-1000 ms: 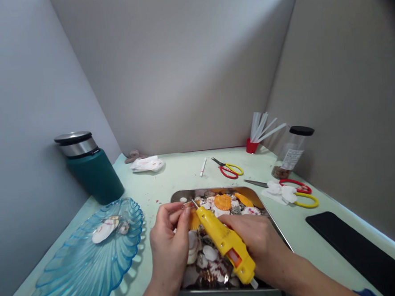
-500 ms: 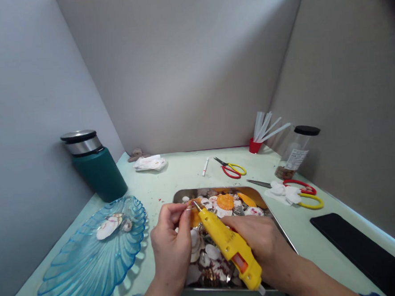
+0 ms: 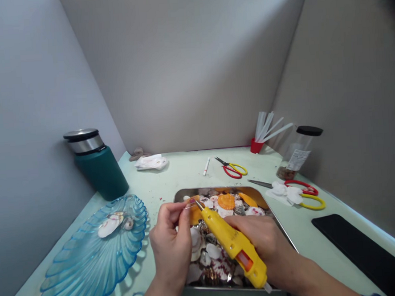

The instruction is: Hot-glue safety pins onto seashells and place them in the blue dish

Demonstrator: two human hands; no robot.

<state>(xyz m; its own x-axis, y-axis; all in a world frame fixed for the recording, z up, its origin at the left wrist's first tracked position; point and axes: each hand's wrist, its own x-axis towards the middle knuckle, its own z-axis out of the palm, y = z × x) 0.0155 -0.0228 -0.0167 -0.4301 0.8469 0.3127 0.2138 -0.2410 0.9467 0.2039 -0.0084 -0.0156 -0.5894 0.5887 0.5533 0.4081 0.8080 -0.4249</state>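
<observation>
My right hand [image 3: 262,244] grips a yellow glue gun [image 3: 232,244], whose metal nozzle points up and left. The nozzle tip meets a small shell [image 3: 188,203] pinched in the closed fingers of my left hand [image 3: 172,245]. Both hands hover over a metal tray [image 3: 280,230] heaped with white, orange and speckled seashells. The shell in my left fingers is mostly hidden by them.
A blue shell-shaped glass dish [image 3: 90,257] holding a few shells lies at the left. Behind it stands a green flask [image 3: 96,165]. Scissors [image 3: 231,168], a second pair [image 3: 300,193], a red cup of glue sticks [image 3: 259,139], a jar [image 3: 298,153] and a black slab [image 3: 364,249] lie around.
The view has shifted slightly, so everything sits a little to the right. The glue gun has slid a bit right and down; its nozzle stays at the shell in my left fingers.
</observation>
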